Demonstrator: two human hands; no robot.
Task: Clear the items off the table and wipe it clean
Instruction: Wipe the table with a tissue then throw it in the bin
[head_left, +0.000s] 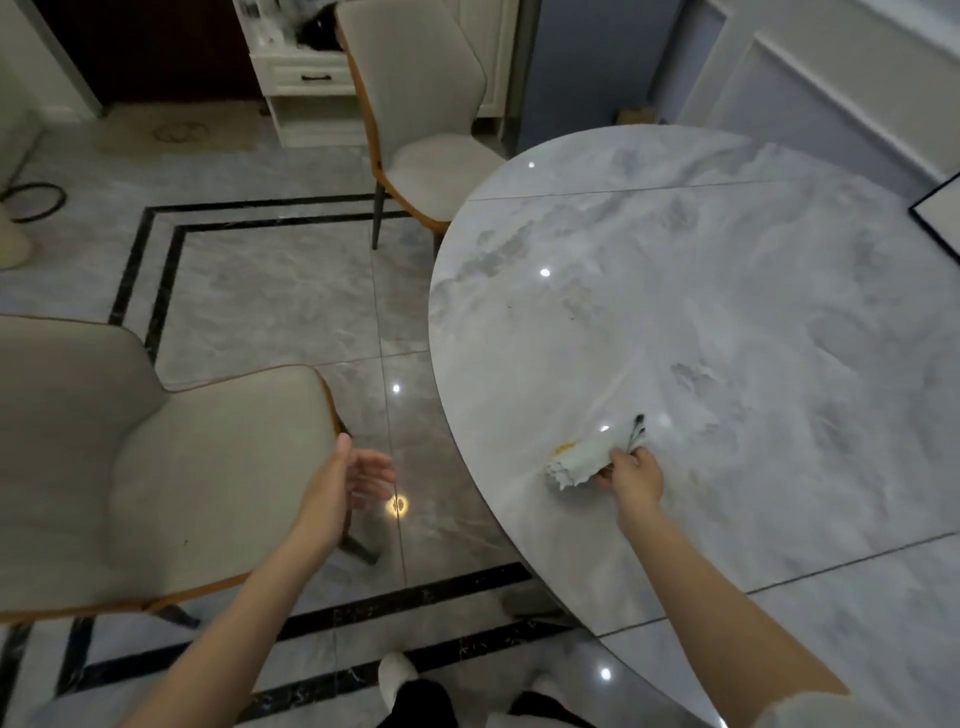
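The right hand (631, 475) has its fingers curled round a crumpled white tissue (576, 462), which bears a yellow-orange stain at its far end, and pinches alongside it a few thin dark-tipped sticks (635, 431) that fan out above the knuckles; what those sticks are cannot be told; the tissue lies against the table (727, 291) near its rim, on the side closest to the person. The left hand (358, 475) hangs over the floor (270, 301) with its fingers spread and relaxed, gripping nothing, just beside the seat edge of the near chair (156, 457).

The table is round with a glossy grey-white marble pattern; thin seams cross it far and near, ceiling lights glint on it, and a small brownish speck sits toward the middle; a dark-framed flat object (940, 213) shows at its right edge. The floor is polished grey tile with black border bands; a second beige chair (421, 114) stands beyond the table, in front of a white cabinet (306, 78); the wall (831, 78) is pale blue with white panelling.
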